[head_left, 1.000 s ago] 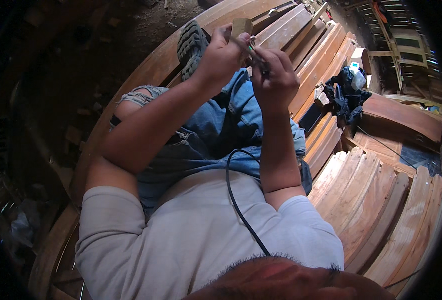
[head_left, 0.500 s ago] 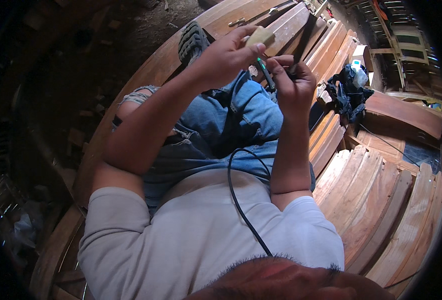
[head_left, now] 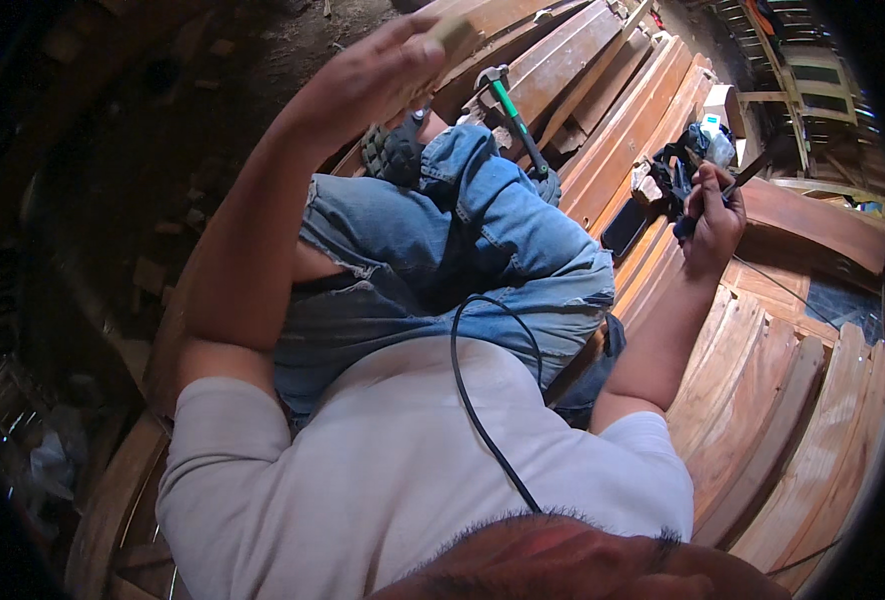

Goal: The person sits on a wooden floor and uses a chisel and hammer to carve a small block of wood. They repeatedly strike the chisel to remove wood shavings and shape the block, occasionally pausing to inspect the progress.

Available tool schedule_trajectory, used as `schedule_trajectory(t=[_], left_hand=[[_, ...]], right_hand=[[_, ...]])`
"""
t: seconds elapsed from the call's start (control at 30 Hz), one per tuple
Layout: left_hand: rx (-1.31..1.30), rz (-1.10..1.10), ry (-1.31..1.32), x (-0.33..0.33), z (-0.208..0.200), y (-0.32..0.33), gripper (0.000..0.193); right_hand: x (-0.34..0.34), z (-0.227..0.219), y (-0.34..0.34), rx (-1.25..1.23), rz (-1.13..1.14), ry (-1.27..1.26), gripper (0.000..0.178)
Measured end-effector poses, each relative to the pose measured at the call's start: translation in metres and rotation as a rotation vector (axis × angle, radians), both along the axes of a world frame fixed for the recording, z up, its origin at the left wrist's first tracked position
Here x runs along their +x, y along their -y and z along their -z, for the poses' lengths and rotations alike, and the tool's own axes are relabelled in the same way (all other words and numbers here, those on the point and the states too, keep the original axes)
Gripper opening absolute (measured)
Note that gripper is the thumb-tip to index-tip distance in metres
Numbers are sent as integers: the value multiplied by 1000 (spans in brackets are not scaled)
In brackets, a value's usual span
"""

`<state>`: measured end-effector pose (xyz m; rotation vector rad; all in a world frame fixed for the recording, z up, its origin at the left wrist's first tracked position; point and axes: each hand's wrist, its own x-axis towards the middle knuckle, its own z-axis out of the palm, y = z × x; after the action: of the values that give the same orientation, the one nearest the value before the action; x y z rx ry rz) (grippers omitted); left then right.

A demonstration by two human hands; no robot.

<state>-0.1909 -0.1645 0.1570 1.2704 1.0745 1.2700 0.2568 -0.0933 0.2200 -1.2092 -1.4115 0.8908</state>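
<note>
My left hand (head_left: 378, 80), raised at the upper left over my knee, is closed around a pale wooden block (head_left: 453, 36). Out to the right, my right hand (head_left: 715, 215) grips a long dark-bladed tool (head_left: 753, 170); its exact kind is unclear against the dark background. The blade points up and to the right, away from my body. Between the hands, a hammer (head_left: 511, 108) with a green and black handle lies beside my shoe, its metal head toward the far side.
A phone (head_left: 625, 226) lies on the boards left of my right hand. Behind that hand is a black plastic bag (head_left: 675, 165). Curved wooden pieces (head_left: 753, 420) are lined up at the right. A black cable (head_left: 473, 385) loops over my shirt.
My hands have moved apart: the left went up and left with the block, the right went out to the right with the bladed tool. The hammer and phone are now more exposed.
</note>
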Motion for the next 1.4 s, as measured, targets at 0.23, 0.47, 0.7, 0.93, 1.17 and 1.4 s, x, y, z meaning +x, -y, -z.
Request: schedule_trajectory(t=[0.23,0.47,0.7,0.93,1.17,1.4], left_hand=[[-96,323,499,19,0,-9,57],[-157,215,315,46,5,-6,68],[-190,192,98,63,2,4,71],[-184,236,86,62,0,5,61],[-233,214,24,20,-7,8,65],[-199,457,737,2,-5,-11,65]], right_hand=[[-5,45,7,20,246,525,32],[-120,48,37,-21,-75,294,21],[-185,53,53,130,-243,164,24],[-179,42,49,194,-252,320,17],[-114,5,13,204,126,367,19],[-62,16,-13,155,300,668,41]])
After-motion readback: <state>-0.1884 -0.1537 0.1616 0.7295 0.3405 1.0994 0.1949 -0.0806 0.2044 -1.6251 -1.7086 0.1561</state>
